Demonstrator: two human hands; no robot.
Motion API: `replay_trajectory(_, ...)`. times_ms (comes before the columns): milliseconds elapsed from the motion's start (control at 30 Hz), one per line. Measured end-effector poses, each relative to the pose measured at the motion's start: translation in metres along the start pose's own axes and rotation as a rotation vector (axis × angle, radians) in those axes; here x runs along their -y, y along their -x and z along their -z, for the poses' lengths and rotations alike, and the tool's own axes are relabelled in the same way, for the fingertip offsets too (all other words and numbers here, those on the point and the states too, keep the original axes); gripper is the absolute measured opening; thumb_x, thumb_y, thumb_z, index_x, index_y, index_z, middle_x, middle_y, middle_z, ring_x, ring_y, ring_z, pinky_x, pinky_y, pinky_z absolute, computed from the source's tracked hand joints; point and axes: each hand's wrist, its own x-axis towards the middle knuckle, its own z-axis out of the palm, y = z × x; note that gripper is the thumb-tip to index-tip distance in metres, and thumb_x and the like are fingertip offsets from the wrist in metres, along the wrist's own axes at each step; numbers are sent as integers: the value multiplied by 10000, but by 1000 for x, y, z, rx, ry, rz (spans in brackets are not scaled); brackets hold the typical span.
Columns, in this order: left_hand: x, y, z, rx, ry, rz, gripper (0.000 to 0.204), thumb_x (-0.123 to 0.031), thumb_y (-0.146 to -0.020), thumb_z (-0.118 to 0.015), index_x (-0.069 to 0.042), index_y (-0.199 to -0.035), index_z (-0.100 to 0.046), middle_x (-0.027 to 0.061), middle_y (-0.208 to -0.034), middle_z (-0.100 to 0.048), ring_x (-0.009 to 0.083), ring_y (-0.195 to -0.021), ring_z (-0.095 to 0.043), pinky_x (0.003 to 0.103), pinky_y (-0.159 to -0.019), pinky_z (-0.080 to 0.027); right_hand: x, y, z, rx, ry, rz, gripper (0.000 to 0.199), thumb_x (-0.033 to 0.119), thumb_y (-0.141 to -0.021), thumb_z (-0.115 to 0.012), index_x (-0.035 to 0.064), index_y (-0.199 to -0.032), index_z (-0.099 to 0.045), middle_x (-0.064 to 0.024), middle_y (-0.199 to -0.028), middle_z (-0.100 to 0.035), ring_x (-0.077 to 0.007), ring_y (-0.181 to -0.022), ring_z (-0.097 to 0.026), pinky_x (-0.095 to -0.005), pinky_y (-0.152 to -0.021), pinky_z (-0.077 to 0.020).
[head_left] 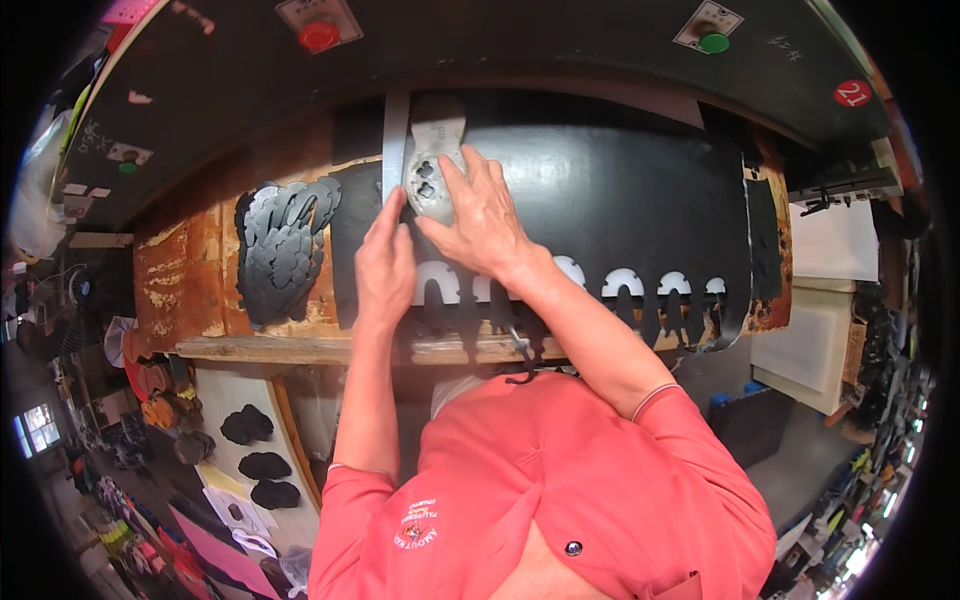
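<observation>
A grey metal cutting die point(437, 130), sole-shaped with clover-like holes, lies on a black sheet point(590, 190). My right hand point(482, 215) grips the die's lower part, thumb at its left edge and fingers along its right side. Just left of the die, a pale straight strip point(396, 150) runs away from me. My left hand point(385, 262) lies by the strip's near end, fingers stretched out and close together; its thumb is hard to make out. Along the sheet's near edge, rounded cut-outs show a white layer point(623, 282) beneath.
A pile of black cut pieces point(288, 250) sits left on the worn brown board point(185, 290). Overhead stretches a dark machine beam with a red button point(319, 37) and a green button point(713, 42). More black pieces point(265, 466) lie on a pale surface at lower left.
</observation>
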Motion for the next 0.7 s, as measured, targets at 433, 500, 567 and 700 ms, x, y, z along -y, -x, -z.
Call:
replay_trajectory(433, 4, -12, -6, -25, -393, -235, 372, -52, -974, -705, 4, -1339, -660, 235, -1264, -726, 397, -1240, -674, 526, -1097, -489, -19, -14, 29, -13, -790, -408, 783, 228, -773, -892, -15, -1462, -611, -221, -1468, -591, -288, -1372, -569, -399, -1161, -456)
replay_trajectory(500, -9, -17, -8, -17, -336, -205, 352, -123, -964, -749, 5, -1289, -700, 226, -1242, -732, 395, -1189, -682, 513, -1072, -491, -26, -14, 41, 49, -1037, -436, 783, 179, -841, -887, -48, -1509, -547, -129, -1391, -651, -186, -1273, -614, -338, -1112, -480)
replay_trajectory(567, -22, -22, -15, -42, -163, -150, 411, -253, -923, -832, 10, -1229, -750, 200, -1191, -746, 377, -1105, -681, 480, -1017, -503, -29, -13, 43, 28, -1139, -456, 788, 159, -870, -870, -82, -1526, -504, -121, -1371, -653, -177, -1248, -616, -335, -1095, -488)
replay_trajectory(700, -36, -32, -36, 303, 440, 273, 519, -209, -927, -852, -26, -1389, -697, 146, -1183, -755, 188, -987, -720, 345, -868, -572, -32, -13, 39, -9, -1234, -458, 772, 138, -890, -851, -107, -1523, -483, -135, -1368, -650, -186, -1239, -621, -343, -1091, -493)
